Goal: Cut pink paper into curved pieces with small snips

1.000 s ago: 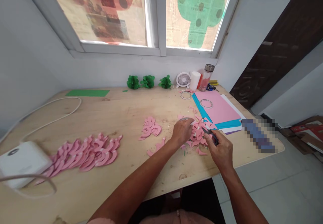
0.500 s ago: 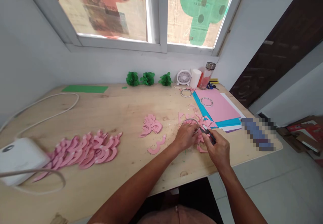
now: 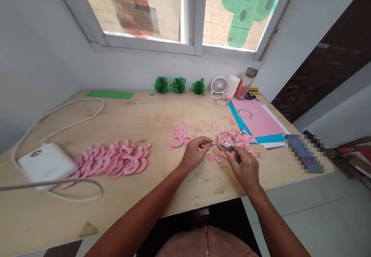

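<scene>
My right hand (image 3: 247, 169) is closed around small dark-handled scissors (image 3: 237, 155), their tips pointing up and left over a heap of pink paper scraps (image 3: 242, 137). To the left, my left hand (image 3: 196, 153) hovers with thumb and fingertips pinched together; whatever sits between them is too small to make out. A tape roll (image 3: 218, 145) lies among the scraps, partly behind the scissors. Just beyond my left hand is a small pile of curved pink paper cutouts (image 3: 180, 136). A larger, overlapping row of pink cutouts (image 3: 116, 160) spreads farther left.
A white device (image 3: 48, 164) with a looping cable stands at left. Along the wall are green paper ornaments (image 3: 177, 85), a small fan (image 3: 219, 85) and a glass bottle (image 3: 246, 85). Coloured paper sheets (image 3: 262, 119) lie at right, another tape roll (image 3: 245, 114) on top.
My left hand has moved left, away from the scissors and tape roll. My right hand keeps hold of the scissors. The view has shifted, so the table appears farther right.
</scene>
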Demonstrator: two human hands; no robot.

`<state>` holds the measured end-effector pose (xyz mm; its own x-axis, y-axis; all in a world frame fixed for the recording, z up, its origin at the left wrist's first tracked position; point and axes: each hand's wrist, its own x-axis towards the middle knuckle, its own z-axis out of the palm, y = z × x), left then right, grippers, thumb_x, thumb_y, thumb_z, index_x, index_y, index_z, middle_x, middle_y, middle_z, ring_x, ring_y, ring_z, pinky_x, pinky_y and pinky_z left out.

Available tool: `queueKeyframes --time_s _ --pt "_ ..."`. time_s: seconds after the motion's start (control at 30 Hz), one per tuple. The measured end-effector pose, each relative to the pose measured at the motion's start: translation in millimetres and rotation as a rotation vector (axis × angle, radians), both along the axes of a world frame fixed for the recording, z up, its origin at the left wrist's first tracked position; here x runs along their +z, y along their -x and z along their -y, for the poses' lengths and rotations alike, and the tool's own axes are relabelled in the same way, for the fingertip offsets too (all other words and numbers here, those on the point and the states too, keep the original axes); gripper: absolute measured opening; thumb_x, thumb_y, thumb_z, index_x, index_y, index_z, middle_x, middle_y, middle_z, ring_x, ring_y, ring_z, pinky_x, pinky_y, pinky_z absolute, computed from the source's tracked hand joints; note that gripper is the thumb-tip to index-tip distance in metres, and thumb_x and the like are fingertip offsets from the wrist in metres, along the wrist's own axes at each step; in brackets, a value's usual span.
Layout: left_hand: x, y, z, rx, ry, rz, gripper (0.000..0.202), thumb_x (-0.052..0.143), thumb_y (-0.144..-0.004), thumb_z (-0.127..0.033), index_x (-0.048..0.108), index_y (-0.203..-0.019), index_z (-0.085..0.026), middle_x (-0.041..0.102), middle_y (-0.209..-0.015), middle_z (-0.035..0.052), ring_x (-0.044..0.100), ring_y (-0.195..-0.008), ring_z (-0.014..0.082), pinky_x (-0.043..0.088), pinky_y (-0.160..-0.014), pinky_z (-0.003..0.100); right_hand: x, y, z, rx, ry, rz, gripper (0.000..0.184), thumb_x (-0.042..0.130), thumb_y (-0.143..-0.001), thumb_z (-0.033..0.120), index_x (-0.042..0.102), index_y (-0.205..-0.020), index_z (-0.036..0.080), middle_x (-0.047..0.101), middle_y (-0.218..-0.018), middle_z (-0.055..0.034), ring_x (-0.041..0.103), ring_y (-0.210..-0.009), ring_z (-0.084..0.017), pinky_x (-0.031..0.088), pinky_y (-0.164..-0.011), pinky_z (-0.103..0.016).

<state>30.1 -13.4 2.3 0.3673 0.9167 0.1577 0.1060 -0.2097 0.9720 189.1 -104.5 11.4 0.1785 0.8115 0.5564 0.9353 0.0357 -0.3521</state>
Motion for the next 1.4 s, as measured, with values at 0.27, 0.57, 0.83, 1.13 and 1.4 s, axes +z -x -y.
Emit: queueKeyframes --time_s 0.27,0.57,0.83,1.13,1.4 --pt "8.1 35.0 0.8 -0.104 0.306 0.250 0.019 0.061 -0.072 -0.027 0.066 -0.083 -0.014 0.068 -0.073 0.0057 0.061 -0.068 0.0141 0.046 -0.064 0.025 -2.4 29.7 -4.8 0.097 0.057 0.094 0.030 0.049 -0.085 0.043 0.064 -0.084 0.016 0.063 -0.066 -0.0032 0.056 -0.056 -0.013 0.033 -0.051 -0.022" --pt "5.0 43.2 -2.1 -0.198 0.289 0.241 0.017 0.060 -0.072 -0.027 0.067 -0.081 -0.014 0.067 -0.070 0.0046 0.058 -0.064 0.0125 0.043 -0.060 0.023 -6.3 37.8 -6.4 0.152 0.100 0.215 0.033 0.047 -0.085 0.045 0.065 -0.088 0.017 0.064 -0.065 -0.0030 0.057 -0.055 -0.013 0.030 -0.049 -0.023" --pt "1.1 44.8 -2.5 -0.172 0.378 0.169 0.027 0.057 -0.075 -0.035 0.061 -0.058 -0.013 0.059 -0.052 0.0030 0.050 -0.048 0.0101 0.037 -0.046 0.021 -5.5 39.9 -8.7 0.178 0.114 0.240 0.032 0.047 -0.086 0.045 0.063 -0.084 0.017 0.064 -0.068 -0.0030 0.058 -0.057 -0.013 0.029 -0.050 -0.023" --pt "2.1 44.3 -1.0 -0.202 0.437 0.241 0.017 0.062 -0.071 -0.028 0.062 -0.063 -0.013 0.060 -0.055 0.0019 0.050 -0.049 0.0085 0.038 -0.049 0.020 -4.6 42.6 -8.0 0.202 0.161 0.248 0.033 0.045 -0.087 0.045 0.063 -0.086 0.017 0.065 -0.070 -0.0038 0.058 -0.060 -0.014 0.029 -0.051 -0.023" --pt "0.8 43.3 1.2 -0.166 0.372 0.195 0.015 0.060 -0.070 -0.025 0.060 -0.061 -0.013 0.060 -0.057 0.0009 0.050 -0.049 0.0080 0.039 -0.049 0.020 -6.9 44.2 -6.0 0.208 0.172 0.255 0.029 0.048 -0.086 0.043 0.062 -0.088 0.018 0.065 -0.072 -0.0032 0.059 -0.061 -0.013 0.030 -0.052 -0.024"
